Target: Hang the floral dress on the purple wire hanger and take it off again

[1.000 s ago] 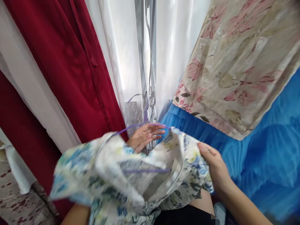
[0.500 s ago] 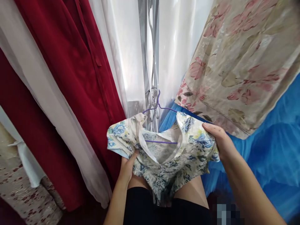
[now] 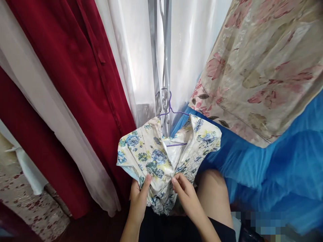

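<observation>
A cream dress (image 3: pixel 147 153) with blue flowers hangs on a purple hanger (image 3: pixel 170 107) in front of me. My left hand (image 3: pixel 140 194) grips its left side below the sleeve, thumb on the front and fingers behind the cloth. At the bottom of the V-shaped neckline, my right hand (image 3: pixel 183 191) pinches the fabric between thumb and fingers; a zip there is too small to make out. The lower part of the garment bunches up over my lap and is partly hidden.
A dark red garment (image 3: pixel 101 101) and pale sheer cloth hang to the left. White curtains (image 3: pixel 136 67) and a grey metal rack (image 3: pixel 152 40) stand behind. On the right hang a beige floral garment (image 3: pixel 264 80) and blue tulle (image 3: pixel 277 178).
My right hand has left the right shoulder of the dress and moved down and left to the neckline's bottom. My left hand still holds the side. The front now lies flatter.
</observation>
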`<state>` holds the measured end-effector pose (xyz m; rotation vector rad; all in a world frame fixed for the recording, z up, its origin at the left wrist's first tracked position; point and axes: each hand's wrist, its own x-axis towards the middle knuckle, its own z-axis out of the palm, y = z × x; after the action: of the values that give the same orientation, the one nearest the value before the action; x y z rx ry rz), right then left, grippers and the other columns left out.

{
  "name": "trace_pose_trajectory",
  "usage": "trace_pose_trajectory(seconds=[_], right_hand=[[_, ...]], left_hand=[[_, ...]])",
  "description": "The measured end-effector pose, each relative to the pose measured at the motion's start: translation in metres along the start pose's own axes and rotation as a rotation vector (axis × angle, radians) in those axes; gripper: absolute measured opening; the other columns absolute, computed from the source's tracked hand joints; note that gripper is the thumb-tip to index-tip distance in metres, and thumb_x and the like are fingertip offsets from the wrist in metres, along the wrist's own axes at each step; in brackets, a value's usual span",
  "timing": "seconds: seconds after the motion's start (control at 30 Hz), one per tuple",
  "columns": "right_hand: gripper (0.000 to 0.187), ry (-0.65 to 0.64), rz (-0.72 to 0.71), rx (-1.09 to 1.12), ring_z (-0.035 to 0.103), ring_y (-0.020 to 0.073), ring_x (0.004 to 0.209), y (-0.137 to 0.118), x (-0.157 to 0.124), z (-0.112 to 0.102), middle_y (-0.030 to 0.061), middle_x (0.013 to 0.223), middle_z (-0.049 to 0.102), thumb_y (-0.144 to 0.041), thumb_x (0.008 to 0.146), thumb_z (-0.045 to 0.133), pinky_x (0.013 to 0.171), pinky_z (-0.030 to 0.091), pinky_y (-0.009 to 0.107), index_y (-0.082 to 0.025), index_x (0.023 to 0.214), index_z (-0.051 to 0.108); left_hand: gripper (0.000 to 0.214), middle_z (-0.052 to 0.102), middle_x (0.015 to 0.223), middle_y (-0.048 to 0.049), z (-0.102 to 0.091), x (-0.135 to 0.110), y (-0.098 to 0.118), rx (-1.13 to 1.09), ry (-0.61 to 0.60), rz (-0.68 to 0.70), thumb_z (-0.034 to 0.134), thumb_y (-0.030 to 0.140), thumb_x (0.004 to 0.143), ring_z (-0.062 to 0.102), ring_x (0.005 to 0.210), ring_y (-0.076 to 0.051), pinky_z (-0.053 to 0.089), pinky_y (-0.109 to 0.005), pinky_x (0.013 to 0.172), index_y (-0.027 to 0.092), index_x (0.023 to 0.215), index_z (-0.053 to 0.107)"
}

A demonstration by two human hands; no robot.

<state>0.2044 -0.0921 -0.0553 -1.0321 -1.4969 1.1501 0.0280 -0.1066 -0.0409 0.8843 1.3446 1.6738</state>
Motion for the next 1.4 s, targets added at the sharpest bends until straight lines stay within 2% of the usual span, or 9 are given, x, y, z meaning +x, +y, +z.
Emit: trace_pose_trajectory(seconds=[0.13, 0.27, 0.43, 0.67, 0.9, 1.07, 1.17, 1.3, 1.4], right_hand=[[0.044, -0.003, 0.034, 0.088, 0.041, 0.0147, 0.057, -0.002, 0.012, -0.003, -0.0040, 0.061, 0.045, -0.057, 0.097, 0.054, 0.054, 0.032, 0.027, -0.022, 0.071, 0.047], [0.046, 0.047, 0.162, 0.231, 0.040, 0.0133, 0.049, -0.002, 0.002, -0.012, -0.0029, 0.050, 0.049, -0.059, 0.088, 0.066, 0.050, 0.029, 0.027, -0.021, 0.066, 0.053], [0.046, 0.018, 0.228, 0.280, 0.046, 0.0134, 0.046, -0.011, -0.009, -0.016, 0.0002, 0.049, 0.057, -0.059, 0.080, 0.074, 0.047, 0.031, 0.026, -0.019, 0.065, 0.061], [0.041, 0.088, 0.184, 0.307, 0.037, 0.0084, 0.038, -0.047, 0.028, -0.037, -0.0015, 0.044, 0.055, -0.053, 0.081, 0.074, 0.040, 0.025, 0.024, -0.017, 0.065, 0.066], [0.031, 0.068, -0.042, 0.320, 0.043, 0.0068, 0.040, -0.133, 0.119, -0.055, -0.0018, 0.049, 0.059, -0.043, 0.078, 0.075, 0.039, 0.027, 0.022, -0.013, 0.069, 0.073], [0.025, 0.115, -0.147, 0.327, 0.041, 0.0069, 0.041, -0.153, 0.140, -0.048, -0.0027, 0.050, 0.059, -0.037, 0.080, 0.069, 0.042, 0.029, 0.022, -0.016, 0.067, 0.068], [0.025, 0.132, -0.213, 0.237, 0.044, 0.0089, 0.042, -0.145, 0.130, -0.044, -0.0040, 0.049, 0.057, -0.040, 0.085, 0.065, 0.045, 0.032, 0.023, -0.018, 0.073, 0.066], [0.026, 0.130, -0.286, 0.152, 0.050, 0.0116, 0.046, -0.139, 0.115, -0.041, -0.0049, 0.049, 0.055, -0.041, 0.089, 0.066, 0.050, 0.038, 0.025, -0.020, 0.076, 0.062], [0.026, 0.122, -0.305, 0.163, 0.051, 0.0121, 0.049, -0.140, 0.112, -0.041, -0.0046, 0.051, 0.055, -0.042, 0.090, 0.066, 0.052, 0.039, 0.025, -0.020, 0.075, 0.061]], left_hand=[[0.045, 0.073, 0.119, -0.0094, -0.003, -0.003, -0.001, 0.022, 0.095, 0.083, 0.076, 0.050, 0.081, 0.064, 0.123, -0.033, 0.051, -0.040, 0.106, 0.020, 0.113, 0.069], [0.037, 0.063, 0.129, -0.0084, 0.008, -0.015, -0.025, 0.245, 0.345, 0.539, 0.070, 0.034, 0.088, 0.058, 0.128, -0.029, 0.045, -0.041, 0.111, 0.029, 0.122, 0.058], [0.026, 0.067, 0.109, -0.0104, 0.046, -0.026, -0.058, 0.522, -0.228, 0.514, 0.060, 0.033, 0.093, 0.067, 0.104, -0.027, 0.054, -0.041, 0.092, 0.026, 0.117, 0.056], [0.018, 0.063, 0.080, -0.0056, 0.070, -0.020, -0.058, 0.613, -0.404, 0.515, 0.048, 0.031, 0.098, 0.065, 0.077, -0.022, 0.052, -0.034, 0.075, 0.026, 0.080, 0.050], [0.018, 0.068, 0.098, -0.0087, 0.066, -0.026, -0.017, 1.102, -0.692, 0.560, 0.047, 0.011, 0.090, 0.068, 0.088, -0.026, 0.050, -0.036, 0.073, 0.023, 0.097, 0.059], [0.026, 0.070, 0.108, -0.0105, 0.060, -0.012, 0.002, 1.345, -0.891, 0.505, 0.051, 0.009, 0.088, 0.069, 0.091, -0.027, 0.051, -0.036, 0.076, 0.020, 0.110, 0.062], [0.010, 0.072, 0.100, -0.0063, 0.059, 0.009, 0.029, 1.079, -0.757, 0.552, 0.057, 0.025, 0.095, 0.068, 0.082, -0.023, 0.050, -0.034, 0.075, 0.023, 0.102, 0.064], [0.023, 0.070, 0.095, -0.0043, 0.071, 0.049, 0.096, 0.660, -0.326, 0.804, 0.052, 0.030, 0.101, 0.065, 0.080, -0.019, 0.047, -0.030, 0.077, 0.026, 0.123, 0.058], [0.021, 0.070, 0.096, -0.0041, 0.090, 0.072, 0.135, 0.721, -0.360, 0.951, 0.049, 0.027, 0.102, 0.064, 0.081, -0.019, 0.044, -0.028, 0.075, 0.024, 0.119, 0.063]])
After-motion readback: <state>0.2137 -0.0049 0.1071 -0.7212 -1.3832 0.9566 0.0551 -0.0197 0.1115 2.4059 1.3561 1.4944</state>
